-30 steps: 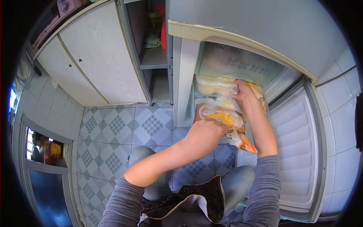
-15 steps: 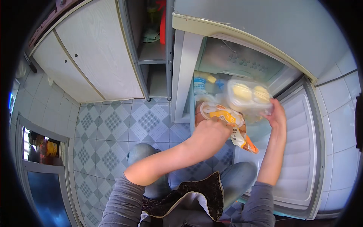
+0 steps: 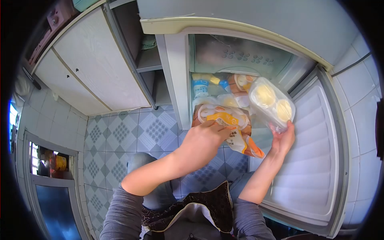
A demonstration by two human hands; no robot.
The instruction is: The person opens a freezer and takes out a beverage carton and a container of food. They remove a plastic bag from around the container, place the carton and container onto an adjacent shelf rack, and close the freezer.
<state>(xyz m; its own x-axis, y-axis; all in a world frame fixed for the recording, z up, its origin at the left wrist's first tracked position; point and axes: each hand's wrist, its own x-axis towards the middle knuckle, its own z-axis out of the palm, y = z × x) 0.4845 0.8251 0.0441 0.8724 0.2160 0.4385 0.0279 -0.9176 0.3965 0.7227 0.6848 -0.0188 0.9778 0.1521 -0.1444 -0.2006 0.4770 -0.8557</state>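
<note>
My left hand [image 3: 204, 140] is closed on an orange, brown and white printed food bag [image 3: 240, 134] at the front of the open freezer drawer. In my right hand [image 3: 283, 138] is a clear plastic tray [image 3: 273, 100] with two round, pale yellow pieces showing. The fingers grip the tray's lower right corner and hold it tilted over the drawer's right side. Behind the tray, partly hidden, another printed bag [image 3: 240, 82] lies inside the drawer. A blue and white package [image 3: 201, 88] sits at the drawer's left.
The freezer door [image 3: 308, 160] stands swung out on the right. A frosted panel [image 3: 244, 56] closes off the compartment above the drawer. White cabinets [image 3: 88, 64] and a grey shelf unit [image 3: 150, 60] are to the left, over a tiled floor [image 3: 120, 132].
The tray has turned and tilted to the right in my right hand, uncovering the bag behind it. My view has shifted. My left hand keeps its hold on the front bag.
</note>
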